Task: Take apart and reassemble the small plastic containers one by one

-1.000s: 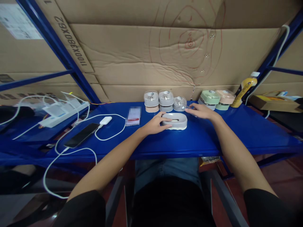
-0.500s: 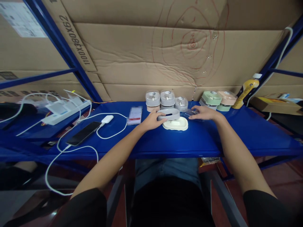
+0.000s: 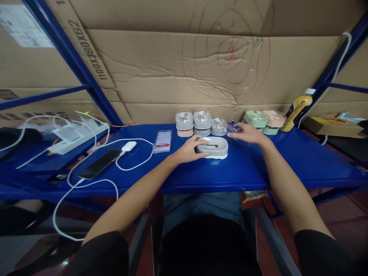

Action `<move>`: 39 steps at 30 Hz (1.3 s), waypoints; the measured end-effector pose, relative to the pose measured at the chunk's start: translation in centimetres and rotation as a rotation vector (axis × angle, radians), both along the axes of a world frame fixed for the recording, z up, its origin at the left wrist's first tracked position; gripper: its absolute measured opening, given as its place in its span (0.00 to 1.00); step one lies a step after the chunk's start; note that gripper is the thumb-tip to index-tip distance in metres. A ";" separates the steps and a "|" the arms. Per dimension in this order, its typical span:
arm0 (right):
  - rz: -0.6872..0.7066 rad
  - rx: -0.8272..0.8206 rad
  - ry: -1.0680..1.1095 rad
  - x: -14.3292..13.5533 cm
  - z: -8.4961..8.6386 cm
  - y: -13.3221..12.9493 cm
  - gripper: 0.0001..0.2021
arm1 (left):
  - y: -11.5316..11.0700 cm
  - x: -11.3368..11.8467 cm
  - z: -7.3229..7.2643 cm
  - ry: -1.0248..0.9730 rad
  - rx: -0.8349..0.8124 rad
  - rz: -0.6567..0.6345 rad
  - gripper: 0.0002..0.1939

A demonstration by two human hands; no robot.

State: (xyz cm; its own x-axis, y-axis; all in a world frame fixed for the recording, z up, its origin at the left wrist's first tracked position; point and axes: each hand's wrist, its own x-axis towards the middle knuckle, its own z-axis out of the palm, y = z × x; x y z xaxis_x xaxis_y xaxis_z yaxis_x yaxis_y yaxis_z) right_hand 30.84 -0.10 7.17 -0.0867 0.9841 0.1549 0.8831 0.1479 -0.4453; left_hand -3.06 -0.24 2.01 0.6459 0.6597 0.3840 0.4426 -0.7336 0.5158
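My left hand [image 3: 192, 150] grips the left end of a grey oval tray [image 3: 220, 145] with a slot in its middle. The tray sits on top of a cream oval base [image 3: 218, 157], whose edge shows beneath it. To the right, my right hand [image 3: 246, 134] holds a clear plastic cover [image 3: 235, 135] by its edge, just above the blue table. Behind the tray stand two grey lidded boxes [image 3: 202, 119] and a lower grey one [image 3: 219, 126].
Green [image 3: 255, 119] and pink boxes [image 3: 274, 119] stand at the back right beside a yellow bottle [image 3: 297, 109]. Phones [image 3: 102, 164], white cables and a power strip [image 3: 76, 140] lie on the left. Cardboard [image 3: 161, 69] rises behind the blue table [image 3: 184, 176].
My left hand has brought the grey tray right and down onto the cream base, covering most of it. My right hand, with the clear cover, has moved slightly.
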 end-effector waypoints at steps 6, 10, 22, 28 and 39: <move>-0.015 0.020 0.004 -0.8 0.0 -0.3 0.39 | 0.0 0.2 -0.1 -0.015 0.033 -0.011 0.40; 0.045 0.094 0.035 -1.6 0.1 -0.8 0.40 | 0.0 0.1 -0.2 -0.002 0.036 -0.014 0.48; 0.396 0.206 0.049 -4.4 0.1 -2.5 0.39 | -0.3 0.3 -0.4 -0.020 -0.061 -0.045 0.65; 0.497 0.288 -0.027 -6.1 -1.0 -2.6 0.42 | 1.1 0.2 -1.7 -0.156 -0.253 -0.099 0.73; 0.500 0.248 -0.097 -7.3 -2.6 -2.2 0.45 | 1.5 0.4 -2.1 -0.193 -0.229 -0.130 0.70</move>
